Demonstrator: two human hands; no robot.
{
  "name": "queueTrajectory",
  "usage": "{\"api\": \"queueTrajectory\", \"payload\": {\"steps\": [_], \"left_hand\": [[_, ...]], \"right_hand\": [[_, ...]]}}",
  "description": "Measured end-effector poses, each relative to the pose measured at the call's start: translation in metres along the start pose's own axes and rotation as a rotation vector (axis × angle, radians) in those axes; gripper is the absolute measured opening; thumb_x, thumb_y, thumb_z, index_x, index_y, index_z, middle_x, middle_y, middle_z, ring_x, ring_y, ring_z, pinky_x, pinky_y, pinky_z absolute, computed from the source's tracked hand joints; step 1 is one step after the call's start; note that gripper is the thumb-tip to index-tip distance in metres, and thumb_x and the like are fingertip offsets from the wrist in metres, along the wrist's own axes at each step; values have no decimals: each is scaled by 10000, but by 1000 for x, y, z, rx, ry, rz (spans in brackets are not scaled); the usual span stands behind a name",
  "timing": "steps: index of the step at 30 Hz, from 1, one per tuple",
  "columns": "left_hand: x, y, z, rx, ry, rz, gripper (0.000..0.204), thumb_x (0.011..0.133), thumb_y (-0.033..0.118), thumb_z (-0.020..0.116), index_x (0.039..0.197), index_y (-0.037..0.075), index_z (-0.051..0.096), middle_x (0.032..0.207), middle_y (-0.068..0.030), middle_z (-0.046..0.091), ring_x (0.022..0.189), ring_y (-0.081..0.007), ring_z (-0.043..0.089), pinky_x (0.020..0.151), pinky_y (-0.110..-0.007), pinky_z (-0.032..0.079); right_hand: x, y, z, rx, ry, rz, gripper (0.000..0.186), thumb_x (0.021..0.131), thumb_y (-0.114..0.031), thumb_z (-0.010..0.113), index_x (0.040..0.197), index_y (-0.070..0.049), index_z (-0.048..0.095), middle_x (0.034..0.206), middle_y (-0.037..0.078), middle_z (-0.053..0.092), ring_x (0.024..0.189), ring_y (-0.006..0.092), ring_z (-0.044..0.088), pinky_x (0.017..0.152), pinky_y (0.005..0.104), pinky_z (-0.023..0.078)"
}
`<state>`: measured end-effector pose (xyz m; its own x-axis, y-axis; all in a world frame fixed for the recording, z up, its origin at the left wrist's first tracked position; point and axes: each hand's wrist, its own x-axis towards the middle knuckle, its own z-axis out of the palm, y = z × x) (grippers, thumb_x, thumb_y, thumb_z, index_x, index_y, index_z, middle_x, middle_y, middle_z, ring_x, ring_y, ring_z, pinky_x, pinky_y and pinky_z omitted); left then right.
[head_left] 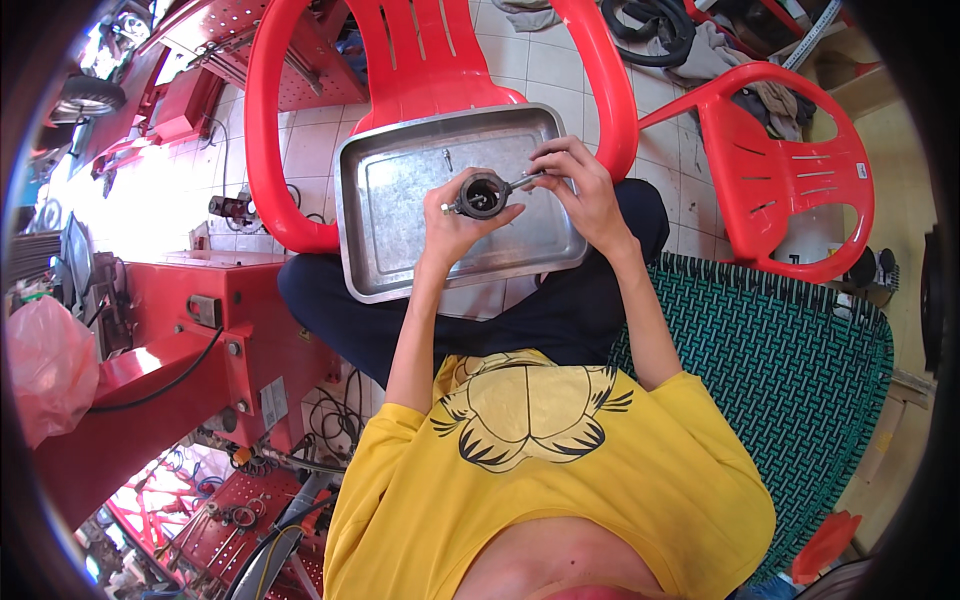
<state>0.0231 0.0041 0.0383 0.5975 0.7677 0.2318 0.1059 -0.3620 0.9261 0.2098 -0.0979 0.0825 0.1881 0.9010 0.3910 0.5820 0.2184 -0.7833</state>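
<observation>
A dark hollow cylinder (483,195) is held mouth-up above a tray (385,225), slim rod (523,182) at its right.

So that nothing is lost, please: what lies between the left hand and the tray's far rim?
In the head view, a small metal piece lies there in the tray.

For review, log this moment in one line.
left hand: holds dark hollow part; right hand: fingers on thin rod; both above metal tray

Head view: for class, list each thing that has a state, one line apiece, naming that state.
Left hand: gripping the round metal part
Right hand: closed on the thin rod
Round metal part: open end up, above the tray
Thin rod: meeting the part's side
Tray: holding a small metal piece
Plastic bag: crumpled
</observation>
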Motion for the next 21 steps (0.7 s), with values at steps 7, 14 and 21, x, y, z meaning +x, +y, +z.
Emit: {"api": "queueTrajectory", "payload": {"steps": [7,14,21], "left_hand": [[0,-4,1,-17,15,-3,388,691,191,960,955,47,715,793,-37,725,714,-107,667,720,-279,560],[-1,-5,-1,-60,19,-9,371,700,175,955,949,44,714,787,-33,721,710,-93,652,713,-274,556],[-1,-11,-4,-143,42,-27,347,715,153,948,952,49,717,812,-15,740,724,-69,651,720,-257,557]], "right_hand": [[0,1,0,40,-85,283,248,1057,-262,576,1061,-29,663,793,109,679,843,241,742,755,335,541],[0,0,3,66,-154,284,213,1032,-211,612,1122,-18,627,863,142,699,788,245,746,733,345,533],[-4,0,7,127,-114,201,184,965,-101,692,1115,-12,633,937,121,718,776,200,744,719,326,536]]}}
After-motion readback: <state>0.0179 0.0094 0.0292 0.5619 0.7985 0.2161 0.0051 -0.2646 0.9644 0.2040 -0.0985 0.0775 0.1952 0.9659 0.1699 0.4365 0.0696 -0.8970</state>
